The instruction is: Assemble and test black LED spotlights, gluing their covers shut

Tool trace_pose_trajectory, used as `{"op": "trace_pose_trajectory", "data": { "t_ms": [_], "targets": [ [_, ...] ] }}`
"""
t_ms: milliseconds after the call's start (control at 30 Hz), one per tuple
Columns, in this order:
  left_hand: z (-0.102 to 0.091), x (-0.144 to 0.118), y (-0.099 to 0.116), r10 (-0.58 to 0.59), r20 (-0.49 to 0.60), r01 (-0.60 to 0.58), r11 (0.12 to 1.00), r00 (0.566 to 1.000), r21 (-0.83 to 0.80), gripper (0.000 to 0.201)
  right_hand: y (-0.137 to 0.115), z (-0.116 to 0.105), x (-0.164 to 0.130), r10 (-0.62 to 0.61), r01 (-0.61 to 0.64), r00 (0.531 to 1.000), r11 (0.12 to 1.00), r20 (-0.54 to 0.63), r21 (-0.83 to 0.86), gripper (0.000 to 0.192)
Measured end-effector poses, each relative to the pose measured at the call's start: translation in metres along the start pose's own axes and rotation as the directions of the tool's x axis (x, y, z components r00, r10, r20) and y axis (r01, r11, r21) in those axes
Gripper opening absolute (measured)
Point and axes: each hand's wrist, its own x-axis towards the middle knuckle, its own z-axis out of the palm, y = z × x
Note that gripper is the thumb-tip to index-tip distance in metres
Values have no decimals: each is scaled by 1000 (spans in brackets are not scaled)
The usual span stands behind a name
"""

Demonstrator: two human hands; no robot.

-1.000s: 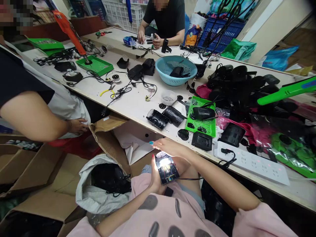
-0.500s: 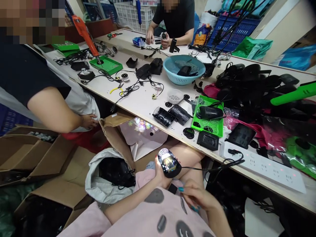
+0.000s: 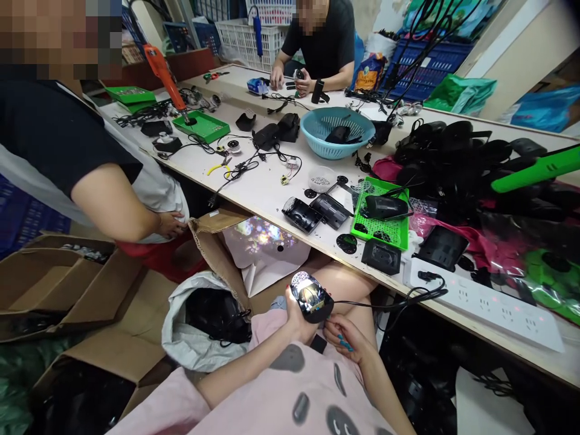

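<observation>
A black projector lamp [image 3: 312, 300], its housing open at the front and its light on, rests in my left hand [image 3: 296, 314], whose fingers wrap round its side and underside. The lit round patterned lens stands at its top end. A black cord runs from the lamp rightwards to the power strip [image 3: 487, 308]. My right hand [image 3: 348, 339] is just below and right of the lamp, fingers curled in; whatever they pinch is hidden. Coloured light spots fall on the pale box flap [image 3: 267, 248] beyond my lap.
On the table stand a blue colander [image 3: 338, 148], a green tray [image 3: 383, 232], black shells [image 3: 301, 214] and a heap of black parts [image 3: 457, 157]. A co-worker [image 3: 113, 199] stands at left; another person [image 3: 324, 48] sits across. An orange electric screwdriver [image 3: 164, 75] hangs at left.
My right hand has moved up and left to the underside of the lamp, its fingers more curled. The lamp stays in my left hand, and the light spots on the flap have shifted.
</observation>
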Motion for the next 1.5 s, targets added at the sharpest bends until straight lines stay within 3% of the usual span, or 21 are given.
{"op": "trace_pose_trajectory", "data": {
  "t_ms": [433, 1067, 1300, 1500],
  "targets": [
    [8, -6, -1, 4, -30, -4, 1000, 1000, 2, 49, -1, 3, 1, -14, 15, 999, 999, -34, 34, 52],
    [4, -1, -2, 20, -40, -19, 1000, 999, 8, 48, -1, 2, 0, -13, 14, 1000, 1000, -27, 28, 50],
    [3, -1, -3, 24, -37, -24, 1000, 999, 4, 52, -6, 8, 0, 12, -19, 996, 997, -87, -72, 53],
    [2, 0, -2, 33, -34, -33, 999, 999, 1, 51, -16, 32, -2, -27, -19, 987, 959, -160, -284, 62]
  ]
}}
